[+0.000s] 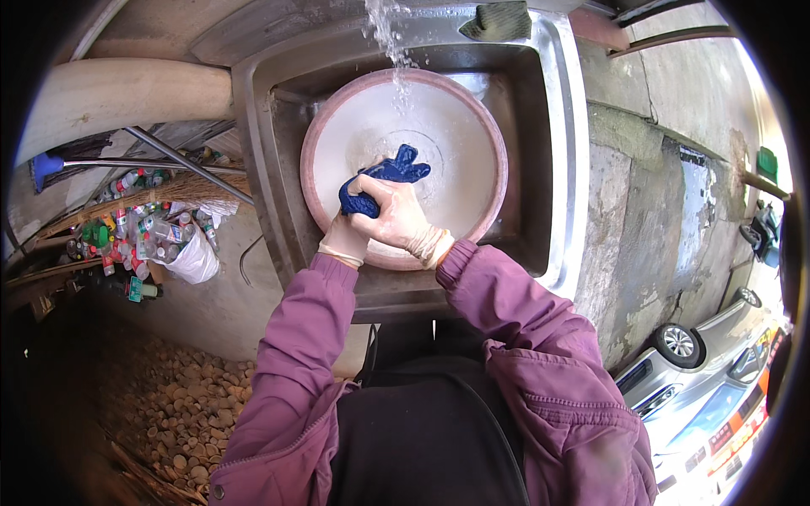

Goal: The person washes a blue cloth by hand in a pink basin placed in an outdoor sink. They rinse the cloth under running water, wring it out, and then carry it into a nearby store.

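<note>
Both hands wear thin whitish gloves and meet over a round pink-rimmed basin (pixel 490 190) of water. A wet dark blue cloth item (pixel 395 169), with finger-like ends like a glove's, is bunched between them. My right hand (pixel 402 215) closes over it from above. Beneath and to the left, my left hand (pixel 347 237) is partly hidden by the cloth and the right hand, its fingers around the cloth's lower end. Running water (pixel 387 38) falls into the basin's far side. The basin sits in a stainless steel sink (pixel 531 145).
A greenish scouring pad (pixel 503 22) lies on the sink's far ledge. At left are a thick pale pipe (pixel 139 92), a metal rod (pixel 190 164), a straw broom (pixel 183 188) and a white bag (pixel 195 259) among plastic bottles. A silver car (pixel 709 354) stands far right.
</note>
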